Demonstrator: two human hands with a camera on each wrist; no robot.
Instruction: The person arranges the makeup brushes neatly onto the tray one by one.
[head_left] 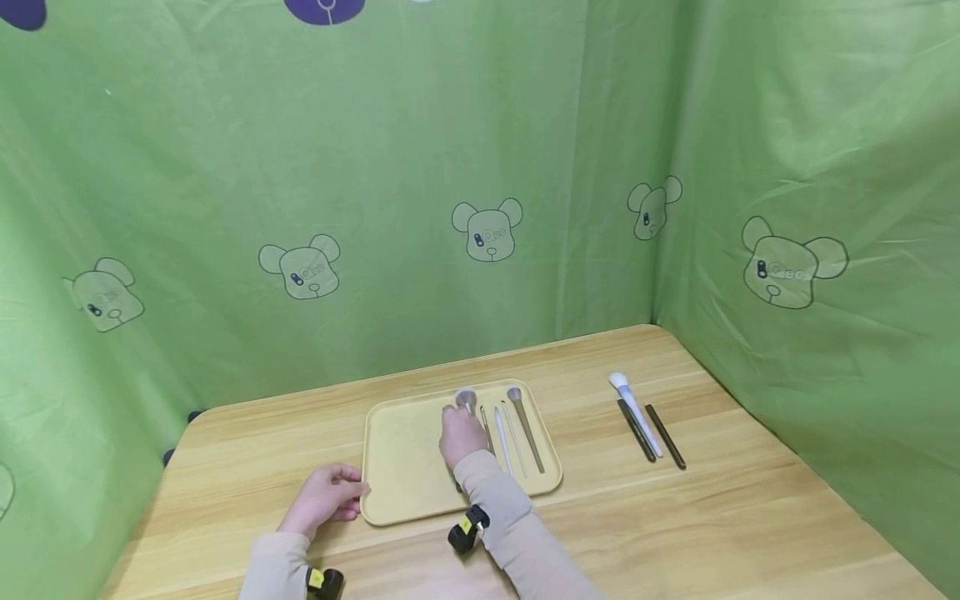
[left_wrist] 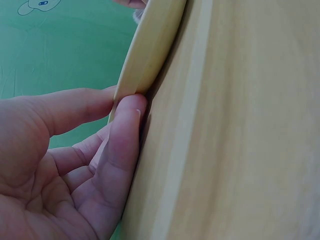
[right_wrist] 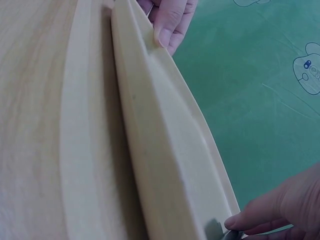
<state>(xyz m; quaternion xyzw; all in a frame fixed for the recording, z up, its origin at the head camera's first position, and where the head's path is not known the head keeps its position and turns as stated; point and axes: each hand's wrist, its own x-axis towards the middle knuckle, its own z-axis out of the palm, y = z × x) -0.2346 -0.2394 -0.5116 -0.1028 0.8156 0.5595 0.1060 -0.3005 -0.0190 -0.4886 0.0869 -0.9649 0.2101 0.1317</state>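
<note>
A shallow yellow tray lies on the wooden table. My left hand pinches its left rim near the front corner; the left wrist view shows thumb and finger on either side of the tray's edge. Over the middle of the tray, my right hand pinches a makeup brush, whose grey bristles show beyond the fingers and whose handle is mostly hidden. To its right in the tray lie a thin brown stick-like tool, slim pale tools and a brown-handled makeup brush.
Right of the tray, a white-bristled brush lies on the table between two dark slim sticks. Green curtains printed with bear heads stand behind the table and along its sides.
</note>
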